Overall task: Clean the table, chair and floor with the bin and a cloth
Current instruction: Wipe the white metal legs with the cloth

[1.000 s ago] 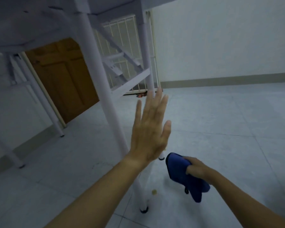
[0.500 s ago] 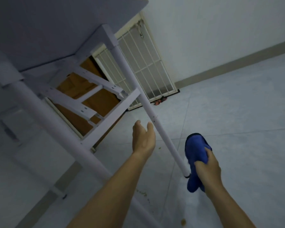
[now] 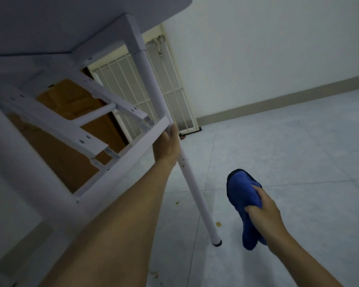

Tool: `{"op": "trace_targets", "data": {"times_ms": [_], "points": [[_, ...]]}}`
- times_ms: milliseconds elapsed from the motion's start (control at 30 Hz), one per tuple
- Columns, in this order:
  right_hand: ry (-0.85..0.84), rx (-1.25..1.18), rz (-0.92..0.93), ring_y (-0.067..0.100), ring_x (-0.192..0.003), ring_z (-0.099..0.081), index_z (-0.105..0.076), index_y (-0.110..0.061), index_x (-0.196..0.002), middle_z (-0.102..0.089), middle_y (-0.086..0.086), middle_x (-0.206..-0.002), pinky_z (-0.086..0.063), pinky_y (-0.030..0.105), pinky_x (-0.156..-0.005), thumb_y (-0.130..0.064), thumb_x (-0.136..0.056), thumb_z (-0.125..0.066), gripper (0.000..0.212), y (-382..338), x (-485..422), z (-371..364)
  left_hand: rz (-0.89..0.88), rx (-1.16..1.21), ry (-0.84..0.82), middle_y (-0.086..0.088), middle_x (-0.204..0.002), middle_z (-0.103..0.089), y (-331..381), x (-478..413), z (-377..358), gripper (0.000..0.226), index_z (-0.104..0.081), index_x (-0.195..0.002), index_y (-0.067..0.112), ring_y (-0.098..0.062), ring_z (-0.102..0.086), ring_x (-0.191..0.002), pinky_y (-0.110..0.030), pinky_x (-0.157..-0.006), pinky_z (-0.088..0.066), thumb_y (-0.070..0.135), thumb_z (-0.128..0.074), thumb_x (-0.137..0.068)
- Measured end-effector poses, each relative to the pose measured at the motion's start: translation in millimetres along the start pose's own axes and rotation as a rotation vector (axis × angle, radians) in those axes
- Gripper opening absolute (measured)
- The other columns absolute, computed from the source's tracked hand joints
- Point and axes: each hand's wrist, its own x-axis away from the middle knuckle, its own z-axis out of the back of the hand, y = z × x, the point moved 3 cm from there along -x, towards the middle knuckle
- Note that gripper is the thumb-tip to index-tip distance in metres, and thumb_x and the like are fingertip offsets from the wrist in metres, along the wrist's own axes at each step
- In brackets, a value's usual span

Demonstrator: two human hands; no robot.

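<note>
I look from low down, under a white table [image 3: 60, 23]. Its round white leg [image 3: 193, 187] slants down to a black foot on the pale tiled floor [image 3: 288, 152]. My left hand [image 3: 167, 147] reaches up to where the leg meets the white crossbar [image 3: 133, 151], fingers touching the metal; whether it grips is hidden. My right hand [image 3: 264, 209] is shut on a bunched blue cloth [image 3: 241, 191], held just above the floor to the right of the leg. Small brown crumbs [image 3: 218, 224] lie by the foot of the leg.
More crumbs [image 3: 154, 274] dot the floor near the bottom middle. Behind the table frame stand a brown wooden door [image 3: 71, 125] and a cream barred gate [image 3: 145, 94]. A white wall with a tan skirting [image 3: 278, 100] runs along the right. A thick white leg [image 3: 15, 175] blurs past on the left.
My left hand has gone up and forward from open air onto the leg and crossbar joint. The right hand with the cloth has stayed low beside the leg. My view has tilted.
</note>
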Motion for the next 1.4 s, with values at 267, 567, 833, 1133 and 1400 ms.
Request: {"op": "trace_targets", "data": {"times_ms": [267, 567, 833, 1133, 1400], "points": [[0.019, -0.165, -0.061, 0.021, -0.083, -0.053, -0.053, -0.026, -0.115, -0.056, 0.008, -0.11, -0.041, 0.028, -0.061, -0.023, -0.098, -0.04, 0.022, -37, -5, -18, -0.101, -0.058, 0.005, -0.007, -0.103, -0.054, -14, -13, 1, 0.046, -0.048, -0.128, 0.007, -0.023, -0.058, -0.098, -0.029, -0.073, -0.043, 0.041, -0.044, -0.097], [0.04, -0.253, 0.115, 0.016, -0.101, -0.047, -0.035, -0.032, -0.135, -0.046, -0.005, -0.11, -0.044, 0.042, -0.094, -0.006, -0.09, -0.042, 0.052, -51, -17, -47, -0.086, -0.051, -0.079, -0.013, -0.122, -0.055, -17, -20, 4, 0.049, -0.044, -0.134, 0.009, -0.027, -0.055, -0.113, -0.03, -0.084, -0.045, 0.041, -0.045, -0.097], [0.123, -0.497, 0.391, 0.013, -0.122, -0.048, -0.033, -0.025, -0.14, -0.05, -0.002, -0.132, -0.036, 0.027, -0.101, -0.004, -0.092, -0.049, 0.055, -70, -14, -111, -0.069, -0.064, -0.116, -0.01, -0.135, -0.052, -24, -30, 8, 0.057, -0.042, -0.14, 0.015, -0.026, -0.049, -0.125, -0.033, -0.105, -0.039, 0.046, -0.049, -0.093], [0.214, 0.154, 0.714, 0.032, -0.092, -0.058, -0.018, -0.025, -0.141, -0.054, 0.02, -0.112, -0.054, 0.047, -0.076, 0.004, -0.069, -0.061, 0.089, -44, -31, -162, -0.129, -0.183, -0.115, -0.009, -0.142, -0.047, -24, -33, 8, 0.056, -0.039, -0.143, 0.015, -0.025, -0.042, -0.131, -0.03, -0.108, -0.031, 0.046, -0.042, -0.096], [0.306, 0.601, 1.167, 0.042, -0.132, -0.037, -0.03, -0.027, -0.143, -0.035, 0.008, -0.149, -0.037, 0.055, -0.104, 0.009, -0.062, -0.065, 0.095, -48, -31, -146, -0.079, -0.093, -0.156, -0.008, -0.145, -0.043, -22, -30, 7, 0.056, -0.036, -0.144, 0.017, -0.025, -0.039, -0.134, -0.029, -0.106, -0.028, 0.047, -0.04, -0.097]]}}
